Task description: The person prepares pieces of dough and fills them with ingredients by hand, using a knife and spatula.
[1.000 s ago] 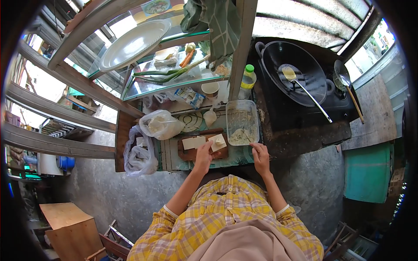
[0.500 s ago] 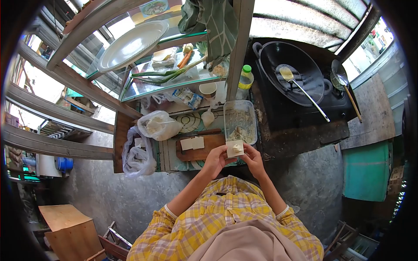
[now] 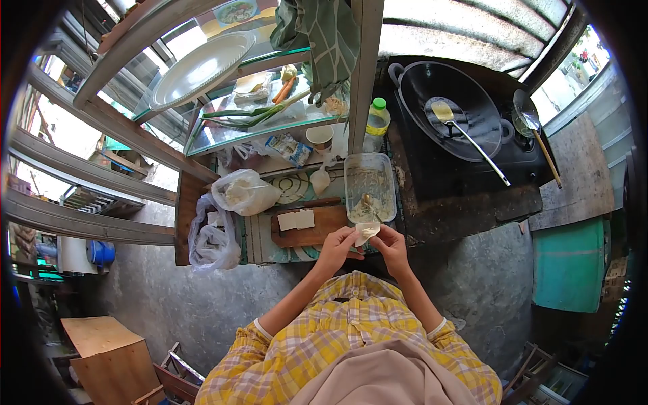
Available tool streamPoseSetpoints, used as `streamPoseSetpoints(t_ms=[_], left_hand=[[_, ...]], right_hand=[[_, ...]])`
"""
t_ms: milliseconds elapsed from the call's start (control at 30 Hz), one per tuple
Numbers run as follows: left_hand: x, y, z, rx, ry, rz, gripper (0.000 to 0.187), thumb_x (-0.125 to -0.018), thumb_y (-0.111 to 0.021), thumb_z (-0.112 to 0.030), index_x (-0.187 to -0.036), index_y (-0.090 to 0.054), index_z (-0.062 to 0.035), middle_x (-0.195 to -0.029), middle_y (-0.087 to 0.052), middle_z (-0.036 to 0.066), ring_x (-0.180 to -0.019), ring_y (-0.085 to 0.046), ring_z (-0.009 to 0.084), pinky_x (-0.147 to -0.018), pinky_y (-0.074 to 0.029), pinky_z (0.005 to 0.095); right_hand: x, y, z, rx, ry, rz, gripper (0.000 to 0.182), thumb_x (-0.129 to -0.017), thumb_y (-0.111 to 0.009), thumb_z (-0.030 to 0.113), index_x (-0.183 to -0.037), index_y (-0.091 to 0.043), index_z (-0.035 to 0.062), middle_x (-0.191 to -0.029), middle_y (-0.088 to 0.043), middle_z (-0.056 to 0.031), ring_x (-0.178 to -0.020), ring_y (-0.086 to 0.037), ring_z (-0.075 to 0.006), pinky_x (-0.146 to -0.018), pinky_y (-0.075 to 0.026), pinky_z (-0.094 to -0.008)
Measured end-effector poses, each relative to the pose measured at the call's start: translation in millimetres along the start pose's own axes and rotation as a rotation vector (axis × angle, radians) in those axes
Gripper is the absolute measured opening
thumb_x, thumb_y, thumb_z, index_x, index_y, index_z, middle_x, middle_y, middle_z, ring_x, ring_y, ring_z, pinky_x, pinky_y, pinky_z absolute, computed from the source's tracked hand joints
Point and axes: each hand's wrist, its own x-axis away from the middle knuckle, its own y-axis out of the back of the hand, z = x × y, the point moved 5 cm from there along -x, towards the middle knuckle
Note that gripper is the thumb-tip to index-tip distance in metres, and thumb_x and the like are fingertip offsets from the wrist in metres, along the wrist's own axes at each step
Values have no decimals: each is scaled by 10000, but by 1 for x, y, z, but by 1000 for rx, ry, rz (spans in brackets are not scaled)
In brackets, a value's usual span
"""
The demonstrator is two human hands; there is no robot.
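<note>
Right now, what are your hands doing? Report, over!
Left hand and right hand both pinching one folded wrapper. Held above the cutting board edge, near the filling tub. Nothing in the way.

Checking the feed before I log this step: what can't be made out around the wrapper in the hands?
- Head view: filling inside the wrapper, hidden by its fold and the left hand and right hand.
- Contents of the plastic container: too small to identify.
- White bag: contents blurred by the plastic.
</note>
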Motion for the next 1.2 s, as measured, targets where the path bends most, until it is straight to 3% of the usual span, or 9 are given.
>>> streamPoseSetpoints(t_ms=[100, 200, 300, 367, 700, 767, 900, 1100, 1200], left_hand=[[3, -4, -6, 112, 75, 11, 316, -939, -490, -212, -1151, -560, 12, -870, -563, 35, -781, -576, 133, -679, -561, 305], [6, -14, -18, -5, 13, 38, 351, -905, -552, -167, -1204, -530, 17, -958, -582, 46, -842, -585, 143, -721, -559, 313], [9, -21, -27, 36, -145, 16, 416, -861, -606, -83, -1250, -501, 20, -1046, -598, 66, -893, -596, 143, -772, -549, 301], [5, -17, -19, 157, -137, -56, 421, -850, -621, -53, -1249, -505, 15, -1075, -605, 75, -909, -601, 136, -784, -543, 290], [2, -21, -22, 413, -290, -159, 312, -891, -583, -65, -1193, -560, 6, -961, -653, 46, -861, -611, 97, -764, -527, 248], [5, -22, -28, 324, -378, -173, 310, -898, -572, -64, -1197, -556, 15, -986, -632, 49, -857, -604, 95, -762, -520, 247], [15, -27, -47, 166, -528, -171, 303, -917, -536, -55, -1205, -545, 35, -1052, -568, 62, -873, -583, 102, -764, -505, 247], [26, -29, -62, -18, -627, -175, 282, -927, -510, -45, -1190, -555, 47, -1083, -533, 75, -905, -573, 137, -783, -496, 255], [27, -27, -64, -2, -621, -195, 283, -895, -555, -5, -1175, -584, 23, -1055, -542, 70, -862, -557, 106, -753, -460, 223]], right_hand=[[2, 2, -4, -82, -43, -55, 221, -876, -620, 114, -1063, -627, -5, -889, -639, -16, -765, -546, -57, -701, -430, -210], [2, 5, -14, -163, -42, -118, 200, -882, -619, 132, -1032, -638, 1, -815, -614, 11, -698, -502, -47, -645, -400, -205], [1, 2, -12, -193, 0, -175, 185, -888, -612, 134, -1012, -641, 0, -758, -576, 31, -669, -471, -43, -620, -378, -205], [1, -3, -4, -159, 31, -201, 176, -893, -604, 127, -1007, -639, -2, -747, -554, 35, -683, -468, -42, -623, -375, -204], [3, -31, 42, 38, 334, -235, 245, -883, -593, 58, -1109, -625, -30, -1013, -575, -44, -893, -542, -87, -776, -427, -216], [4, -32, 47, 127, 385, -235, 242, -872, -600, 40, -1101, -627, -36, -1036, -575, -58, -938, -551, -107, -813, -429, -225], [5, -37, 55, 109, 428, -286, 237, -841, -620, -7, -1076, -651, -17, -981, -594, -66, -902, -541, -110, -770, -421, -224], [6, -41, 61, 151, 472, -292, 232, -824, -628, -30, -1053, -659, -20, -973, -603, -75, -903, -555, -128, -762, -431, -234], [6, -43, 68, 203, 501, -278, 228, -810, -644, -30, -1036, -667, -13, -968, -606, -79, -898, -561, -135, -756, -437, -239]])
